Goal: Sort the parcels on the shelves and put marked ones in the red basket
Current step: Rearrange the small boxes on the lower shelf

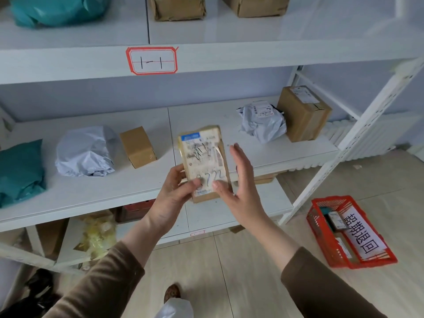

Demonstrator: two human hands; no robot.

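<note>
A small cardboard parcel (203,157) with a scribbled label and handwritten digits stands upright in front of the middle shelf (91,191). My left hand (174,191) grips its lower left edge, thumb on the label. My right hand (238,180) touches the parcel's lower right with the thumb, its fingers spread and flat beside the box. The red basket (348,230) sits on the floor at the right, with a white sign and a few parcels inside.
On the middle shelf lie a teal bag (20,171), a grey bag (87,152), a small brown box (137,146), another grey bag (263,122) and a larger box (302,113). More parcels sit on the upper shelf. A white shelf post (358,138) slants near the basket.
</note>
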